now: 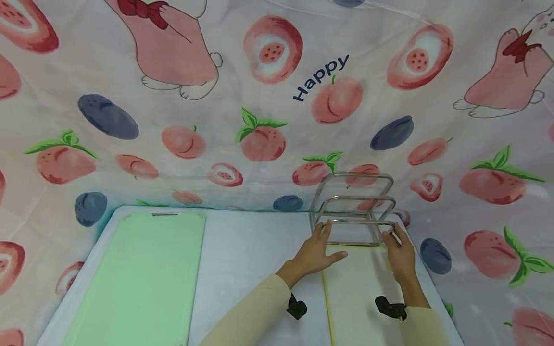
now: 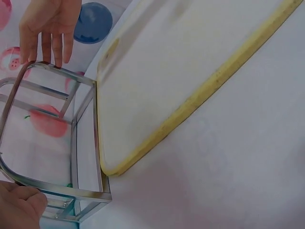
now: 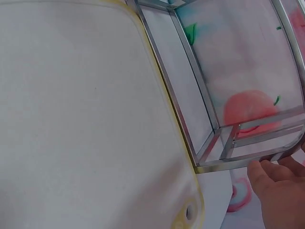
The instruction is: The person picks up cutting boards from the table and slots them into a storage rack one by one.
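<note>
A silver metal wire rack (image 1: 357, 222) with several upright loops stands near the table's far edge, at the far end of a pale cutting board (image 1: 359, 288) with a yellow rim. My left hand (image 1: 312, 252) touches the rack's front loop on its left side, fingers extended and thumb held out away from the bar. On the opposite side, my right hand (image 1: 400, 254) lightly pinches the loop's corner between thumb and fingers. The right wrist view shows those fingertips (image 3: 269, 169) at the bar, and the left wrist view shows the left fingers (image 2: 28, 202) beside the frame.
A light green board (image 1: 143, 274) lies on the left side of the white table (image 1: 255, 259). Cloth printed with fruit (image 1: 264, 139) hangs behind and beside the table. Black wrist straps (image 1: 296, 306) show near both sleeves.
</note>
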`<state>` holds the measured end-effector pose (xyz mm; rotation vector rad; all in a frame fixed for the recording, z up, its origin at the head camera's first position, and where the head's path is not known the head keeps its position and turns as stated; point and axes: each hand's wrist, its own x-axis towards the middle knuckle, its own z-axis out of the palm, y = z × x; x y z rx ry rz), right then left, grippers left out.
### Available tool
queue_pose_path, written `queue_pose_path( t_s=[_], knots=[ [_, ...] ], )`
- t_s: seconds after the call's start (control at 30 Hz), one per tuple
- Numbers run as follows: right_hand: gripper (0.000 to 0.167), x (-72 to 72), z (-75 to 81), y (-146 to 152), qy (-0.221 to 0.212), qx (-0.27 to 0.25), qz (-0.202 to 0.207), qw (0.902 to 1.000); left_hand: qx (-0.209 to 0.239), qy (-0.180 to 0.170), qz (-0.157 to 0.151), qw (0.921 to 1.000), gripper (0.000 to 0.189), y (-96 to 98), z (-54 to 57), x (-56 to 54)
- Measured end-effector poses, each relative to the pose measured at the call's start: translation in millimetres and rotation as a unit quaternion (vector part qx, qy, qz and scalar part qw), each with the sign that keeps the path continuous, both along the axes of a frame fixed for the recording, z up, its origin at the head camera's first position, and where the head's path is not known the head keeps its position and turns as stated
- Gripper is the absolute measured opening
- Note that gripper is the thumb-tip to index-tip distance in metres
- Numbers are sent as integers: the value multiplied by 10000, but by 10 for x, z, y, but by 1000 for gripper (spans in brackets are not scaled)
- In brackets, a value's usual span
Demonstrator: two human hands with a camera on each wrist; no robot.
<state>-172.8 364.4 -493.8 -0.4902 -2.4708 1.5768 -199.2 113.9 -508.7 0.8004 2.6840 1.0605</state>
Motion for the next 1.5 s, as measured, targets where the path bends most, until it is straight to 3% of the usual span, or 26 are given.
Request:
queue_pose_path(
  t_s=[0.53,1.0,1.5],
  knots=[
    [70,-7,21,-114,-45,267,326,9991,102,-88,48,9999,91,-224,49,0],
    [72,-4,2,-273,-37,297,363,9989,259,159,10,9995,88,-422,9,19],
    [72,-12,21,-308,-48,302,405,9987,176,-28,62,9998,88,-452,12,20]
  ],
)
